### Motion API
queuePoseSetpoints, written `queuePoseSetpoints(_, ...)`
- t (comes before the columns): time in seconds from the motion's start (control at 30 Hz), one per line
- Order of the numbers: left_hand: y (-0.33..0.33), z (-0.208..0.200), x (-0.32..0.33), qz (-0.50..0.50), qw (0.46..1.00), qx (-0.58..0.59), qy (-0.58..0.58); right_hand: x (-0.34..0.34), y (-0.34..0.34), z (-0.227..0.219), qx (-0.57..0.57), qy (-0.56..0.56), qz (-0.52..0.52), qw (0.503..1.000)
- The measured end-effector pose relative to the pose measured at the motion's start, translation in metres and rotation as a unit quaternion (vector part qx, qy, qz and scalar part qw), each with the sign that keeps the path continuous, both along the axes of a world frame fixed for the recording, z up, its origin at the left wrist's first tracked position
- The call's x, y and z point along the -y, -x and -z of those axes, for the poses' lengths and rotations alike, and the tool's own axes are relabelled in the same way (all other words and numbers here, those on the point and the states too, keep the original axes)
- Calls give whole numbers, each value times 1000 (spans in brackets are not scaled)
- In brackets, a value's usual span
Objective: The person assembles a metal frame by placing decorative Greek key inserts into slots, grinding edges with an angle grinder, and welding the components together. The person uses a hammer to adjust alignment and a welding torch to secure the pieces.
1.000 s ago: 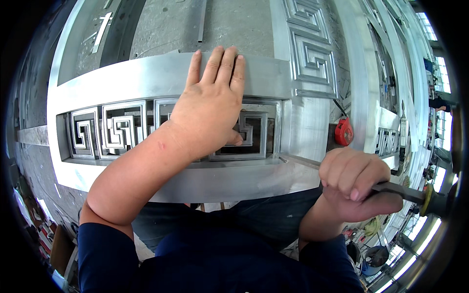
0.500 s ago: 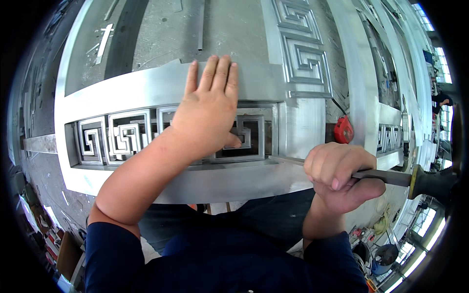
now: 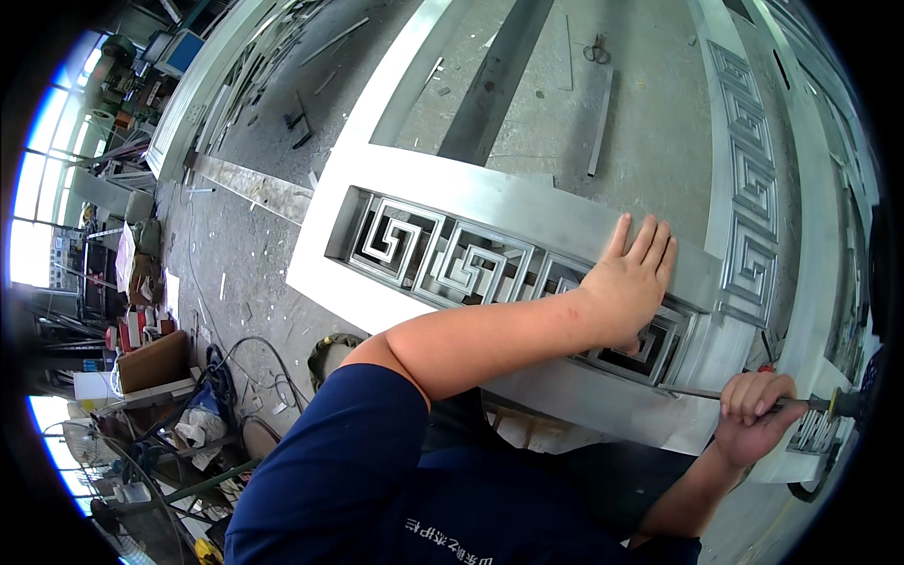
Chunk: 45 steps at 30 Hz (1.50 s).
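A silvery metal frame (image 3: 556,209) lies before me, with a row of square-spiral openwork panels (image 3: 478,271) set into its near rail. My left hand (image 3: 626,287) rests on the right part of that rail, fingers stretched forward, and its forearm hides part of the panels. Lower right, my right hand (image 3: 753,414) is closed round the shaft of a long flat-shafted hand tool (image 3: 692,392). The thin end of the tool reaches the near right corner of the last panel. Its dark handle (image 3: 852,404) with a yellowish collar points right, away from the frame.
More spiral panels (image 3: 753,184) run up the frame's right side. Scissors (image 3: 596,49) and a narrow metal strip (image 3: 600,122) lie on the grey surface inside the frame. At left are a dark hose (image 3: 273,348), a brown box (image 3: 153,363) and mixed clutter on the floor.
My view has swung left, so frame and hands appear farther right and tilted. The left hand still lies flat on the rail; the right still grips the tool, whose end stays at the panel corner.
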<state>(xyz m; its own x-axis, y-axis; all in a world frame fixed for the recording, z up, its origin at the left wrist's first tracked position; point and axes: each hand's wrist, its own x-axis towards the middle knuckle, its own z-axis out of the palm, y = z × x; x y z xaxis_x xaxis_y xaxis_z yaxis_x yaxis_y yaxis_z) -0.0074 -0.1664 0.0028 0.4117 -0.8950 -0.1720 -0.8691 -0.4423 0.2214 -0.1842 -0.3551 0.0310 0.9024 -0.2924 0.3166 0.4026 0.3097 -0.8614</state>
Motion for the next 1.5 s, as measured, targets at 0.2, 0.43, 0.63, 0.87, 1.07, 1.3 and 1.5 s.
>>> queuePoseSetpoints(0.2,0,0,-2,-1,1000,-1,5,1,-3,2,-10,-26,6,1000)
queuePoseSetpoints(0.43,2,-1,4,-8,1000,-3,-7,15,4,-14,-29,-58,58,996)
queuePoseSetpoints(0.63,3,5,7,-33,999,4,-33,34,-3,-25,-192,-14,219,956)
queuePoseSetpoints(0.87,5,10,7,-28,999,27,-18,40,-23,15,-363,213,244,874)
queuePoseSetpoints(1.07,6,11,6,-33,999,25,-3,29,-46,28,-428,343,266,793)
queuePoseSetpoints(1.3,6,9,6,-36,999,18,0,30,-50,41,-355,531,298,709)
queuePoseSetpoints(1.5,6,8,8,-40,999,17,-5,28,-46,36,-353,570,290,683)
